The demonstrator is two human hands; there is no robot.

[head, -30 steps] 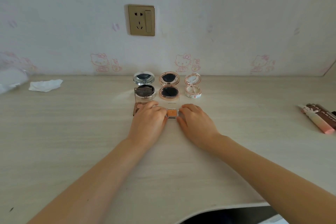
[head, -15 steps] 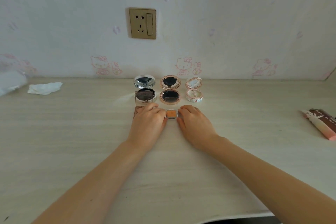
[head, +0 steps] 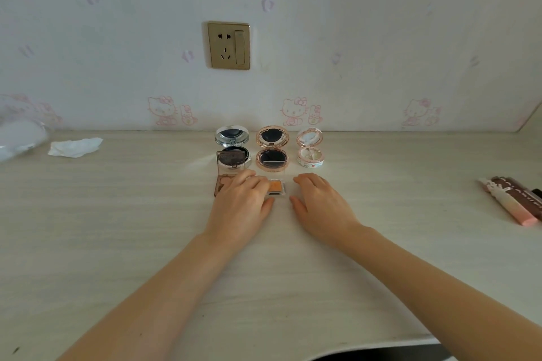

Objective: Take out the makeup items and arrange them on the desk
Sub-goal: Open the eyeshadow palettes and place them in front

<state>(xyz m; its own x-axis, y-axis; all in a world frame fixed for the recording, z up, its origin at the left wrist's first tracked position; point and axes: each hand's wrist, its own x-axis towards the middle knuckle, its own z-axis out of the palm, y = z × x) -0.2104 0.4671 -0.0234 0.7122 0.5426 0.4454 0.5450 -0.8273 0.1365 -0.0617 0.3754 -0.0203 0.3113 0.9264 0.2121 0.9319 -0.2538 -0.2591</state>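
Orange eyeshadow pan (head: 276,186) lies between both hands, left fingers (head: 254,182) resting on it, right fingers (head: 306,179) relaxed alongside.

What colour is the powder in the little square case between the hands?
Orange powder, head view.

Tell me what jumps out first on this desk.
Three open round compacts stand in a row at the wall, under a gold wall socket. In front of them, the left hand rests by a small orange eyeshadow pan; the right hand lies just right of it.
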